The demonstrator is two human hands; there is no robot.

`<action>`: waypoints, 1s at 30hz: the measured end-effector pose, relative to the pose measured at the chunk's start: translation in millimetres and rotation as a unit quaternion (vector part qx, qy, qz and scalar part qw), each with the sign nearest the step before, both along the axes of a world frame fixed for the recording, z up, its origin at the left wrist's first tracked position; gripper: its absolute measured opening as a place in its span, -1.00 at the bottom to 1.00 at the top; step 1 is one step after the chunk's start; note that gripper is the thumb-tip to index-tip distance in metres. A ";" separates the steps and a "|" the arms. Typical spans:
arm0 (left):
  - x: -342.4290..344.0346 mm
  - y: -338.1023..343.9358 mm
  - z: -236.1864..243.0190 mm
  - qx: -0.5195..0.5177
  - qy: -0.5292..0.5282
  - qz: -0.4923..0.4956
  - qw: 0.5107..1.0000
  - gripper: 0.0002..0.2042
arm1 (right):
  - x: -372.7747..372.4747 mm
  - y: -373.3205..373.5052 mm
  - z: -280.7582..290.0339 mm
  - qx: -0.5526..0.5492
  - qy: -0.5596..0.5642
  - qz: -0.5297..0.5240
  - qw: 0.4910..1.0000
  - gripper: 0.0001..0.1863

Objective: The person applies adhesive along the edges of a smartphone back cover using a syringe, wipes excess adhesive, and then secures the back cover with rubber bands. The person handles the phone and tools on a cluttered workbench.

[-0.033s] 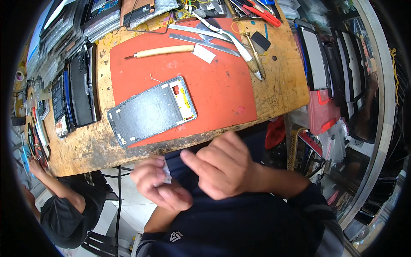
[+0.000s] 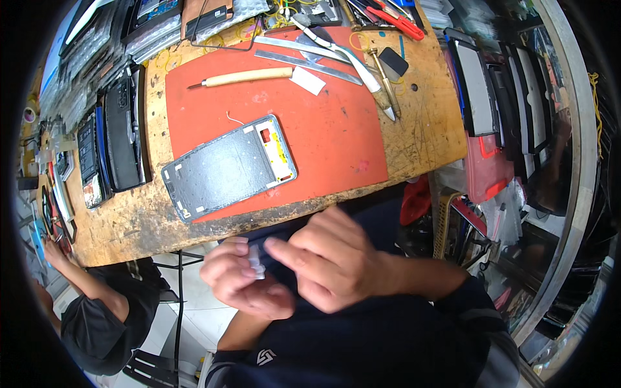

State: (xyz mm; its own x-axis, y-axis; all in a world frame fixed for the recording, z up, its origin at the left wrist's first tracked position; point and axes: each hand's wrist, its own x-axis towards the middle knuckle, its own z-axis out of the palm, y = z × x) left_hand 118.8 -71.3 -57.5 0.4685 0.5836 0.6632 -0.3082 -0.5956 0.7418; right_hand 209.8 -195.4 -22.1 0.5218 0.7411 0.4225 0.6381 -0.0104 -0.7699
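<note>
Phone frame (image 2: 223, 167) lies mostly on a red mat (image 2: 336, 139); I see the left hand (image 2: 238, 279) grasping a translucent piece (image 2: 256, 262), but can't tell whether the curled right hand (image 2: 331, 262) holds anything.

Small whitish piece (image 2: 257, 264) — indistinct, co-worker (image 2: 100, 326) — cut off

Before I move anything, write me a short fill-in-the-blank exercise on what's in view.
1. The small translucent piece is held in the person's ____ hand.
2. The red-orange mat lies on a bench topped with ____.
3. Of the phone frame and the wooden-handled tool, the one nearer the person is the ____.
4. In the picture, the black rounded slab lies to the ____ of the mat.

Missing words: left; wood; phone frame; right.
</note>
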 end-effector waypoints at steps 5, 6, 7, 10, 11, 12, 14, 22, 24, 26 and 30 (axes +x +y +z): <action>-20.7 26.4 -6.9 0.045 0.072 -0.127 0.988 -0.65 | -9.5 -7.3 9.8 0.053 0.407 0.232 0.882 -0.52; -22.1 30.6 -7.9 0.037 0.054 -0.092 0.994 -0.65 | 0.9 -11.3 8.1 0.076 0.448 0.262 0.852 -0.51; -22.0 34.0 -9.5 -0.032 0.080 -0.017 0.996 -0.61 | 11.1 -17.1 8.6 0.116 0.396 0.239 0.879 -0.53; -15.3 43.1 -12.0 -0.037 0.072 -0.023 0.996 -0.58 | 39.9 -28.8 11.0 -0.072 -0.041 -0.027 0.996 -0.49; -12.2 42.8 -12.4 -0.002 0.101 -0.027 0.995 -0.58 | 47.6 -25.0 7.2 -0.084 -0.085 -0.041 0.992 -0.48; -8.9 44.1 -12.8 0.031 0.105 -0.030 0.994 -0.58 | 54.0 -20.4 3.8 -0.096 -0.125 -0.055 0.986 -0.46; -4.2 46.0 -12.8 0.081 0.118 -0.022 0.989 -0.58 | 57.8 -13.0 1.5 -0.119 -0.175 -0.068 0.975 -0.44; -5.1 51.1 -14.0 0.095 0.112 -0.034 0.989 -0.64 | 47.2 -8.2 1.2 -0.121 -0.204 -0.055 0.970 -0.41; -5.2 51.2 -14.3 0.099 0.117 -0.029 0.988 -0.65 | 45.2 -9.1 0.8 -0.102 -0.205 -0.063 0.971 -0.43; -4.6 50.7 -14.2 0.101 0.113 -0.031 0.988 -0.65 | 45.6 -8.1 -0.8 -0.094 -0.217 -0.074 0.969 -0.46; -3.4 49.7 -13.5 0.102 0.118 -0.022 0.987 -0.66 | 53.2 -1.1 -6.3 -0.104 -0.251 -0.091 0.958 -0.49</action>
